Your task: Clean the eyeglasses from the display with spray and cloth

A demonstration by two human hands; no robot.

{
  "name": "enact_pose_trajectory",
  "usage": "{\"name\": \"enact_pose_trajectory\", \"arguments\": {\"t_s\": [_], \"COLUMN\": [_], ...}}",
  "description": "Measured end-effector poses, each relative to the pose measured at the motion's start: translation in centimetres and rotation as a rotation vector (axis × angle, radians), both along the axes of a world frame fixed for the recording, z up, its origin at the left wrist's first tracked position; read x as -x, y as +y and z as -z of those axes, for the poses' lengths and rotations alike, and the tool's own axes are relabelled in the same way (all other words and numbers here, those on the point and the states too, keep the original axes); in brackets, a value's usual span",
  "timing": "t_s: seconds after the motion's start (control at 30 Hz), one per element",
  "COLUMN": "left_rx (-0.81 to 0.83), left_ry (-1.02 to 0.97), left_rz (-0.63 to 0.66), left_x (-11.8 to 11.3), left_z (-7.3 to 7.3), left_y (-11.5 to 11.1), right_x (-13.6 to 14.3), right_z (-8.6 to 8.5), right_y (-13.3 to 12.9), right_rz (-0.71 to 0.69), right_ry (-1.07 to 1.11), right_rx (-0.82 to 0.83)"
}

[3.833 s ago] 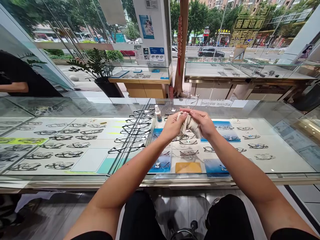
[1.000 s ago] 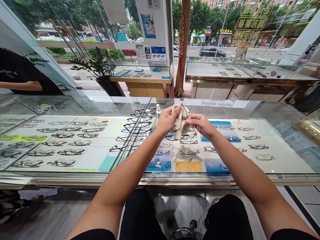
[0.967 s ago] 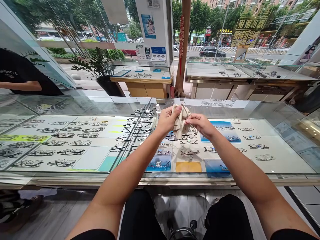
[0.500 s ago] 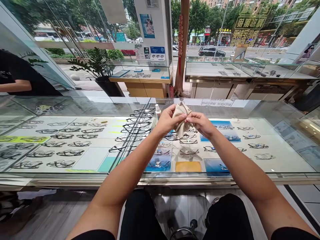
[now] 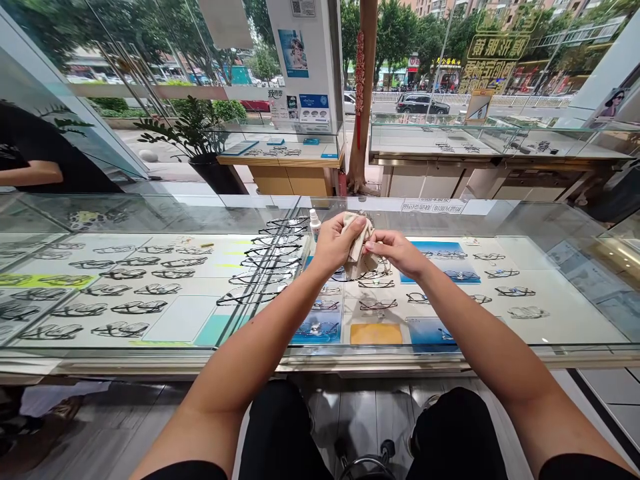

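My left hand [image 5: 336,243] is closed around a bunched beige cloth [image 5: 356,230], its thumb pressed on the upper folds. Close by on the right, my right hand [image 5: 397,252] pinches the thin frame of a pair of eyeglasses at the cloth's edge. Most of that pair is hidden by the cloth and fingers. Both hands are raised over the glass counter [image 5: 565,287]. Just beyond my left wrist stands a white spray bottle [image 5: 315,223]. Several dark-framed glasses [image 5: 273,252] lie in a column on the glass to the left.
Rows of spectacles [image 5: 143,289] fill the display inside the counter, with blue cards and a yellow cloth [image 5: 376,333] among them. Other showcases [image 5: 280,160] and a potted plant [image 5: 200,160] are beyond. A person in black [image 5: 45,157] is at the far left.
The cloth has been gathered more tightly into my left hand, its thumb now on top. My right hand has moved slightly down and left, away from the cloth's middle to its lower edge.
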State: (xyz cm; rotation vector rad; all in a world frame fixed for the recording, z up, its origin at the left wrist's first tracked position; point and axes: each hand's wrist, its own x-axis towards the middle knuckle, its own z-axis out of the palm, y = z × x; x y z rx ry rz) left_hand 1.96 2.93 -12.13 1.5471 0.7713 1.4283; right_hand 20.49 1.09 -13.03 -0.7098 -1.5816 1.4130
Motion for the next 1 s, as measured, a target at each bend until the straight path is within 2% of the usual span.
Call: {"name": "enact_pose_trajectory", "arguments": {"t_s": [0.13, 0.37, 0.6, 0.73, 1.0], "left_rx": [0.034, 0.156, 0.291, 0.332, 0.260], "left_ry": [-0.046, -0.184, -0.421, -0.401, -0.288], "left_rz": [0.024, 0.207, 0.086, 0.068, 0.039], "left_x": [0.2, 0.6, 0.6, 0.7, 1.0], "left_z": [0.0, 0.4, 0.1, -0.5, -1.7], "left_y": [0.4, 1.8, 2.4, 1.9, 0.9], "right_x": [0.0, -0.6, -1.9, -2.5, -2.6], "right_z": [-0.2, -0.4, -0.9, -1.2, -1.2], "right_y": [0.0, 0.3, 1.2, 1.5, 1.4], "right_rz": [0.048, 0.129, 0.291, 0.338, 0.331], "right_ry": [0.022, 0.155, 0.269, 0.280, 0.297], "right_rx": [0.022, 0.088, -0.014, -0.012, -0.012]}}
